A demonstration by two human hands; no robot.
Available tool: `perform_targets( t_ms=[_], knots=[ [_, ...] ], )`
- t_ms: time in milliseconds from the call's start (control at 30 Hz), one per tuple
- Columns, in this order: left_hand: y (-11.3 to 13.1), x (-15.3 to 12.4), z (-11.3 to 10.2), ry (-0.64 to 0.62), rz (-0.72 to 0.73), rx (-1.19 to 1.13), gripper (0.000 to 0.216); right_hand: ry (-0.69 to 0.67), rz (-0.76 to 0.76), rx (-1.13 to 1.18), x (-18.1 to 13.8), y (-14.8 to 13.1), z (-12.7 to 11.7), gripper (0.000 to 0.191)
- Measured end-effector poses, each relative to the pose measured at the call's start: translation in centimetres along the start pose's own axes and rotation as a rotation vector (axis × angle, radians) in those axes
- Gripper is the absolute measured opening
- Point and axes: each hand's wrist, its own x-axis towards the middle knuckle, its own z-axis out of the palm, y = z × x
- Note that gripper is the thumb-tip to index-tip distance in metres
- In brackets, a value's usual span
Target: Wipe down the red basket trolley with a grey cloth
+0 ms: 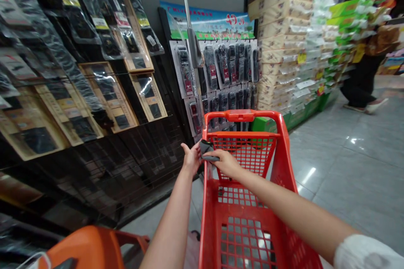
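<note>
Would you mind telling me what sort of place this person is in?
Most likely a supermarket or general store: a red shopping cart stands on a tiled aisle, packaged goods hang on a display rack, and boxed goods are stacked high beside it.

A pale grey tiled floor (347,164) fills the right half of the view, glossy enough to catch streaks of light. A red plastic shopping cart (252,201) stands on it in the middle, its mesh bottom bare. Behind the cart, a low rack of dark carded goods (221,75) rises from the floor against the grey wall. To the right of that rack, a tall stack of cream packs (284,42) sits on a green base, with green packs (344,12) further along. On the left, a black wire display wall (78,71) reaches down to the floor, hung with bagged dark items and tan boxes. An orange object (91,248) shows at the lower left edge.
</note>
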Motion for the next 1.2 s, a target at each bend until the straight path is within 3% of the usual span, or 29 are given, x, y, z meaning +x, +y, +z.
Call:
perform_targets(
  t_ms=[67, 167, 233, 300, 367, 467, 533, 600, 700, 833, 967, 1200],
  knots=[
    [0.6, 0.1, 0.6, 0.12, -0.001, 0.156, 0.084, 0.154, -0.031, 0.168, 2.6, 0.6, -1.2, 0.038],
    [1.5, 1.0, 2.0, 0.293, 0.034, 0.356, 0.063, 0.489, -0.161, 0.333, 5.6, 0.3, -4.4, 0.051],
    [1.9, 1.6, 3.3, 0.372, 0.058, 0.428, 0.06, 0.669, -0.24, 0.332, 6.6, 0.4, -7.0, 0.056],
    [2.0, 2.0, 4.6, 0.457, 0.076, 0.514, 0.06, 0.731, -0.225, 0.219, 6.8, 1.3, -8.9, 0.052],
    [1.9, 1.9, 5.7, 0.538, 0.074, 0.609, 0.056, 0.613, -0.15, -0.019, 6.1, 2.9, -9.9, 0.044],
    [1.7, 0.9, 6.8, 0.613, 0.067, 0.751, 0.051, 0.3, -0.048, -0.471, 4.3, 4.9, -10.1, 0.036],
    [1.6, 0.2, 7.1, 0.63, 0.071, 0.829, 0.049, 0.202, 0.016, -0.677, 3.5, 5.2, -9.8, 0.032],
    [1.6, -0.2, 7.3, 0.639, 0.071, 0.886, 0.048, 0.19, 0.079, -0.779, 3.4, 4.6, -9.4, 0.036],
    [1.6, -0.5, 7.6, 0.656, 0.066, 0.945, 0.048, 0.166, 0.138, -0.86, 4.4, 2.8, -8.1, 0.059],
    [1.6, -0.6, 7.8, 0.664, 0.077, 0.998, 0.047, 0.112, 0.061, -0.87, 5.9, 0.9, -5.7, 0.073],
    [1.5, -0.9, 7.5, 0.665, 0.104, 1.086, 0.047, 0.123, -0.029, -0.907, 5.3, 0.7, -5.4, 0.063],
    [1.4, -1.2, 7.2, 0.63, 0.12, 1.1, 0.047, 0.33, 0.085, -0.954, 1.7, 3.9, -9.7, 0.023]
  ],
)
